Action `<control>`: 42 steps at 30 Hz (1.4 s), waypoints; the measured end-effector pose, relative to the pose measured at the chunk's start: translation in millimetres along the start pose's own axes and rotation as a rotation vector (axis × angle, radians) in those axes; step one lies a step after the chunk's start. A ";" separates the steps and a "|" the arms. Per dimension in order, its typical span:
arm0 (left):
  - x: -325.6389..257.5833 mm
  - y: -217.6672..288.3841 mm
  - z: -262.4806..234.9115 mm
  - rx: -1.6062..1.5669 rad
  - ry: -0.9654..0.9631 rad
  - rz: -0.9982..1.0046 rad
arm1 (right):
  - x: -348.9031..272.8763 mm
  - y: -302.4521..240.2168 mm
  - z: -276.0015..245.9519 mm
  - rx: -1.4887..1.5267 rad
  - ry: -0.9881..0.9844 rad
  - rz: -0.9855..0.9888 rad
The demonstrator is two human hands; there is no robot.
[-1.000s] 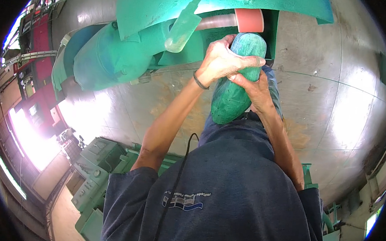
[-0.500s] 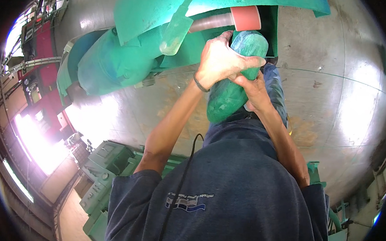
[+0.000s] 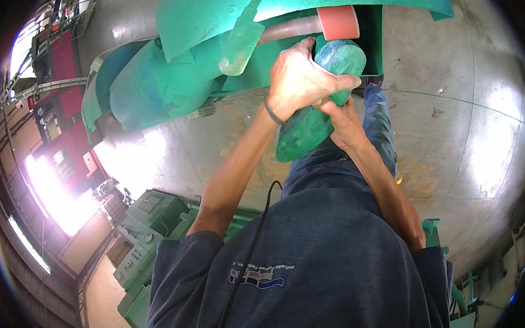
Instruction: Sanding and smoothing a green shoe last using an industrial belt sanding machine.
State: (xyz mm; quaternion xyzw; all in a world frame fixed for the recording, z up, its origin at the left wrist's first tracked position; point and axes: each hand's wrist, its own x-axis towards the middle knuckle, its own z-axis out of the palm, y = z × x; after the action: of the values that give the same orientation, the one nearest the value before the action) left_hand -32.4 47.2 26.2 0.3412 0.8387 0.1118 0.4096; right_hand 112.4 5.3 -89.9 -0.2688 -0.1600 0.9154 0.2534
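A green shoe last (image 3: 304, 133), rubbed pale at its upper end, is held tilted in front of my body. My left hand (image 3: 305, 80) wraps its side, the thumb lying across it. Lower down, my right hand (image 3: 346, 125) grips the other side, its fingers partly hidden behind the last. The last's pale end lies right by a salmon-red sanding drum (image 3: 340, 22) on a blurred shaft (image 3: 290, 30); whether they touch I cannot tell. Over the shaft hangs a translucent flap (image 3: 242, 49) on a strip.
A green machine hood (image 3: 205, 18) arches over the drum, with a rounded green motor housing (image 3: 159, 90) to the left. Behind me at lower left stands another green machine (image 3: 146, 223) with a knobbed panel. A black cable (image 3: 253, 235) runs down my shirt. Grey floor (image 3: 431, 125) extends right.
The lower end of the last has swung slightly left and up, and both hands keep their grip. The view has shifted a little.
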 end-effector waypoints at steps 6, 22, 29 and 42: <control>-4.2 -9.0 3.6 -0.085 0.029 0.071 | -4.1 -1.6 -0.7 0.031 -0.071 0.010; 4.0 -27.2 31.8 -0.708 -0.138 0.153 | -12.7 -64.1 8.8 -0.763 0.152 0.015; 7.7 -29.7 41.3 -0.731 -0.110 0.154 | -11.0 -72.4 8.6 -0.740 0.126 0.021; -21.8 -10.7 27.1 -0.720 -0.067 0.255 | -35.0 -118.2 43.9 -1.051 0.107 0.059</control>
State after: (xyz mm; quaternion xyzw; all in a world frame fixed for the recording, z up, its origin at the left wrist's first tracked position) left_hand -7.4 22.3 17.2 0.2805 0.6826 0.4381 0.5133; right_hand 157.4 76.1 10.5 -0.4102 -0.5765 0.7036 0.0662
